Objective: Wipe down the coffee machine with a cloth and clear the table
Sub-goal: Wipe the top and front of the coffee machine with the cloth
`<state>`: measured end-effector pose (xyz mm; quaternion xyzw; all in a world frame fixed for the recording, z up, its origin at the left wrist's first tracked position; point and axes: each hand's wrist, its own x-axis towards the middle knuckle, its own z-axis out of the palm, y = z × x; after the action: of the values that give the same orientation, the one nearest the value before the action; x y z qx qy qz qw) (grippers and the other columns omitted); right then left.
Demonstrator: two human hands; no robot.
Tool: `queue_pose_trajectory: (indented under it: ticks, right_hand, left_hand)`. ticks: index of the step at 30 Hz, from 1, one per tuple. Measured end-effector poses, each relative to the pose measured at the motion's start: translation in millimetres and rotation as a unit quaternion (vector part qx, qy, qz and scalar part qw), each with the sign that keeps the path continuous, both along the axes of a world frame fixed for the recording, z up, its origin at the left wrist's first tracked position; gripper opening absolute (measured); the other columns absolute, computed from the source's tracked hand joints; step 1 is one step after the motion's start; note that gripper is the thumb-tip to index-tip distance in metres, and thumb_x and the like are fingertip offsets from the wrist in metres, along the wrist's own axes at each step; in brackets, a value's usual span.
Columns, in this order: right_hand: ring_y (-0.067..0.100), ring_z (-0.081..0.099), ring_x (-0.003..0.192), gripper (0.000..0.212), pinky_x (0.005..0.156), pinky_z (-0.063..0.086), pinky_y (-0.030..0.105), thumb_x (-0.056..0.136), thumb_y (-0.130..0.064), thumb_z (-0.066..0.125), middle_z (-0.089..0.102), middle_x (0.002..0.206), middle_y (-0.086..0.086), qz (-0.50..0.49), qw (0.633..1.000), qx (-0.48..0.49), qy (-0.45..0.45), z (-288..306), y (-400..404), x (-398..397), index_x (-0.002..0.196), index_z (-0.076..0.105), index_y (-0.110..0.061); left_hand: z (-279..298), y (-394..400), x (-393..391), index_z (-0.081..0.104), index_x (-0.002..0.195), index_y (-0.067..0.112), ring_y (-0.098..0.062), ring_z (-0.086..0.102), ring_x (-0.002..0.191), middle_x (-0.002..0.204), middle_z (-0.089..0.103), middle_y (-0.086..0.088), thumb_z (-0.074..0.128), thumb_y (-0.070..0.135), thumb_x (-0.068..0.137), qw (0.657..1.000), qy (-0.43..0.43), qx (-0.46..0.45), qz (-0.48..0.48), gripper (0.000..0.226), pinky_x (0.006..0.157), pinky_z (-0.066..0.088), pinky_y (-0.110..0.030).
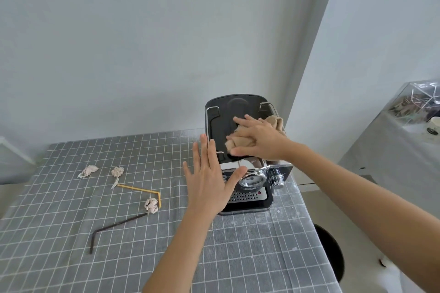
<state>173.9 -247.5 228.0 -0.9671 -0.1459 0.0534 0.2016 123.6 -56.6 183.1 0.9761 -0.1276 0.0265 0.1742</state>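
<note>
A black and chrome coffee machine stands at the table's far right. My right hand presses a beige cloth flat on the machine's black top. Flat against the machine's left side rests my left hand, fingers apart and holding nothing. On the grey checked tablecloth to the left lie three crumpled paper balls, a bent yellow straw and a bent dark straw.
White walls close off the back and the right. A black round bin sits on the floor right of the table. Further right, a covered surface holds a clear box of clutter.
</note>
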Motion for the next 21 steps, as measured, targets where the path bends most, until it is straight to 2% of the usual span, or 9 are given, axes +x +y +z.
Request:
queue_pose_trajectory:
  ticks: [3, 5, 6, 8, 9, 11, 12, 14, 21]
  right_hand:
    - [0.017, 0.067, 0.106, 0.024, 0.094, 0.051, 0.046, 0.087, -0.045, 0.068, 0.071, 0.112, 0.01, -0.063, 0.972, 0.228, 0.012, 22.6, -15.1, -8.3, 0.093, 0.068, -0.022]
    - [0.025, 0.064, 0.062, 0.032, 0.06, 0.052, 0.034, 0.095, -0.04, 0.059, 0.066, 0.076, 0.019, -0.114, 0.907, 0.405, -0.006, 42.0, -23.8, -11.2, 0.088, 0.061, -0.01]
    - [0.025, 0.059, 0.055, 0.033, 0.054, 0.05, 0.032, 0.1, -0.039, 0.051, 0.061, 0.07, 0.018, -0.128, 0.892, 0.433, -0.02, 49.4, -24.4, -12.3, 0.089, 0.057, -0.008]
    - [0.026, 0.063, 0.069, 0.032, 0.066, 0.053, 0.038, 0.104, -0.044, 0.034, 0.063, 0.076, 0.012, -0.147, 0.933, 0.327, -0.015, 50.6, -19.6, -8.0, 0.097, 0.059, -0.026]
    - [0.029, 0.066, 0.094, 0.035, 0.085, 0.05, 0.047, 0.103, -0.05, 0.023, 0.068, 0.094, 0.013, -0.152, 0.969, 0.196, 0.012, 41.1, -14.0, -5.6, 0.116, 0.055, -0.042]
    - [0.045, 0.023, 0.145, 0.056, 0.11, 0.02, 0.069, 0.092, -0.068, 0.004, 0.04, 0.151, 0.02, -0.181, 0.98, -0.056, 0.067, 12.9, 0.1, -2.4, 0.146, 0.012, -0.057]
    - [0.051, 0.001, 0.146, 0.06, 0.112, 0.008, 0.071, 0.088, -0.073, 0.001, 0.017, 0.161, 0.02, -0.203, 0.972, -0.095, 0.07, 4.0, 9.4, -3.5, 0.146, 0.0, -0.059]
    - [0.055, -0.007, 0.144, 0.059, 0.113, 0.004, 0.069, 0.09, -0.074, 0.007, 0.005, 0.163, 0.02, -0.233, 0.967, -0.094, 0.035, 0.7, 23.9, -8.8, 0.147, 0.004, -0.057]
    - [0.046, 0.014, 0.146, 0.058, 0.117, 0.016, 0.06, 0.087, -0.067, 0.011, 0.026, 0.16, 0.014, -0.144, 0.987, -0.072, -0.013, -12.9, 21.6, -20.6, 0.137, 0.039, -0.056]
  left_hand:
    - [0.9, 0.5, -0.6, -0.012, 0.151, 0.018, -0.023, -0.013, 0.148, 0.158, -0.025, 0.0, 0.016, 0.084, 0.079, 1.0, 0.008, -0.003, -0.004, 0.101, 0.114, 0.011, -0.058]
    - [1.4, 0.3, 0.9, -0.013, 0.151, 0.019, -0.023, -0.014, 0.147, 0.157, -0.027, 0.001, 0.016, 0.085, 0.079, 1.0, 0.012, -0.006, -0.003, 0.102, 0.115, 0.01, -0.057]
    - [1.7, -0.2, 1.6, -0.013, 0.151, 0.019, -0.023, -0.014, 0.147, 0.156, -0.028, 0.001, 0.016, 0.085, 0.078, 1.0, 0.015, -0.009, -0.003, 0.103, 0.115, 0.01, -0.057]
    - [1.6, -1.5, 2.2, -0.014, 0.151, 0.018, -0.022, -0.015, 0.147, 0.156, -0.029, 0.001, 0.017, 0.084, 0.078, 1.0, 0.019, -0.016, -0.006, 0.103, 0.115, 0.009, -0.057]
    - [1.6, -1.6, 2.1, -0.014, 0.151, 0.018, -0.022, -0.016, 0.147, 0.156, -0.029, 0.001, 0.018, 0.084, 0.078, 1.0, 0.021, -0.02, -0.009, 0.103, 0.115, 0.009, -0.057]
    - [1.4, -0.8, 1.9, -0.014, 0.15, 0.017, -0.022, -0.016, 0.147, 0.157, -0.028, -0.001, 0.02, 0.084, 0.078, 0.999, 0.025, -0.026, -0.017, 0.104, 0.114, 0.009, -0.058]
    - [1.2, 0.0, 2.7, -0.014, 0.15, 0.017, -0.022, -0.016, 0.147, 0.157, -0.027, -0.001, 0.022, 0.084, 0.078, 0.999, 0.028, -0.028, -0.02, 0.105, 0.114, 0.009, -0.058]
    - [1.4, 1.0, 4.2, -0.015, 0.15, 0.017, -0.022, -0.017, 0.147, 0.157, -0.027, -0.002, 0.025, 0.085, 0.076, 0.998, 0.038, -0.032, -0.026, 0.108, 0.115, 0.008, -0.058]
    - [1.3, 1.1, 3.3, -0.019, 0.149, 0.017, -0.022, -0.018, 0.146, 0.157, -0.028, -0.002, 0.027, 0.087, 0.073, 0.998, 0.043, -0.038, -0.033, 0.113, 0.116, 0.008, -0.058]
